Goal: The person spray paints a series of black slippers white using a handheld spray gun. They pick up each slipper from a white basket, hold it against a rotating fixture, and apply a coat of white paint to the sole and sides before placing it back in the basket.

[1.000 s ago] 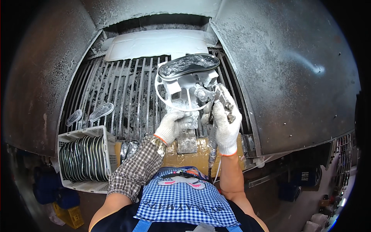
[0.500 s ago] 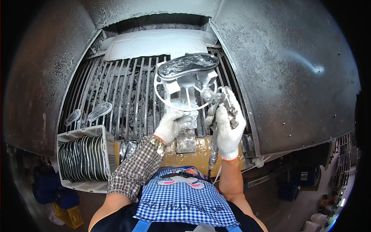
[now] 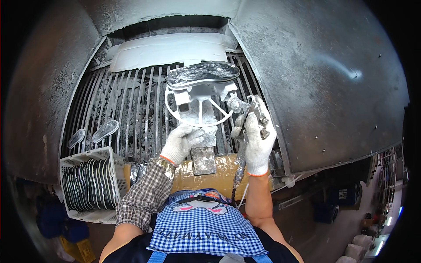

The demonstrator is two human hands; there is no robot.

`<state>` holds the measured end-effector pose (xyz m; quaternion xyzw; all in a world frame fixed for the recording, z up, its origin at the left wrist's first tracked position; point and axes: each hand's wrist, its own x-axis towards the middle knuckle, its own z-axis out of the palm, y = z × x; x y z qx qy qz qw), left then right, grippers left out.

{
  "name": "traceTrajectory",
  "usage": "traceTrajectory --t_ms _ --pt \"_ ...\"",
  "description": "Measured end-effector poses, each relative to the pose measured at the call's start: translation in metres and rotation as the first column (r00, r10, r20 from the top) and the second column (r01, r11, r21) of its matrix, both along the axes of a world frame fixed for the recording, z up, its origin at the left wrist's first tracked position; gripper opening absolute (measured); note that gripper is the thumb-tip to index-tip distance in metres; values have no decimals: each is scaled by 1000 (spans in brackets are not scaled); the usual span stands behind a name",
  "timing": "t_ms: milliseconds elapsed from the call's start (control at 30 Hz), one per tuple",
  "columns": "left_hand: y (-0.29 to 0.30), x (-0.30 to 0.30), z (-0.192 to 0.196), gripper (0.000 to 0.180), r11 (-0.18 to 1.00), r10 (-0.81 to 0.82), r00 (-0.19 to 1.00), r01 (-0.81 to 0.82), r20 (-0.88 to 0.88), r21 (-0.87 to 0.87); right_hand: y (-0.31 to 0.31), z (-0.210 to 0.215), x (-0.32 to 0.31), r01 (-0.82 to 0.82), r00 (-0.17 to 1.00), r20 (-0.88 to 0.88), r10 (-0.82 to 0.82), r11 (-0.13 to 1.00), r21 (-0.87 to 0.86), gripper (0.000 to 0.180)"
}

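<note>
I saw my left hand (image 3: 182, 142) closed on the rim of the white wheel stand (image 3: 199, 105), whose shoe sole (image 3: 202, 74) sat above the grate's (image 3: 131, 109) middle. My right hand (image 3: 258, 142), just right of it, gripped the spray gun (image 3: 250, 109). A white crate (image 3: 90, 184) of dark soles stood at the grate's front-left corner.

Slatted metal grate (image 3: 131, 114), paint-crusted, serves as the support. 2 clear sole-shaped pieces (image 3: 105, 130) lie at 9 o'clock; a white sheet (image 3: 171, 49) covers the 12 o'clock edge.
</note>
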<state>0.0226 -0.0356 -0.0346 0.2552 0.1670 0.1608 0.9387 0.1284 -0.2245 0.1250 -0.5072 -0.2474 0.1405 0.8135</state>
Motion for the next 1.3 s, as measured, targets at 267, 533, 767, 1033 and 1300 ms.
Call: traceTrajectory --t_ms 267,533,767,1033,1300 --pt "5 -10 15 47 998 31 999 -31 -9 57 -11 1 5 61 998 4 -61 998 -16 49" --pt "12 -18 23 46 997 65 998 -66 12 47 -21 4 9 107 994 35 -106 994 -38 51" --pt "24 -23 16 47 987 158 987 -156 -45 46 -32 7 9 233 970 94 -226 969 -76 50" --pt "48 -31 7 49 978 195 981 -195 12 69 -45 13 -9 68 997 51 -65 996 -64 51" --pt "51 -28 11 49 967 249 968 -250 31 48 -50 15 -4 180 984 8 -180 983 -39 52"
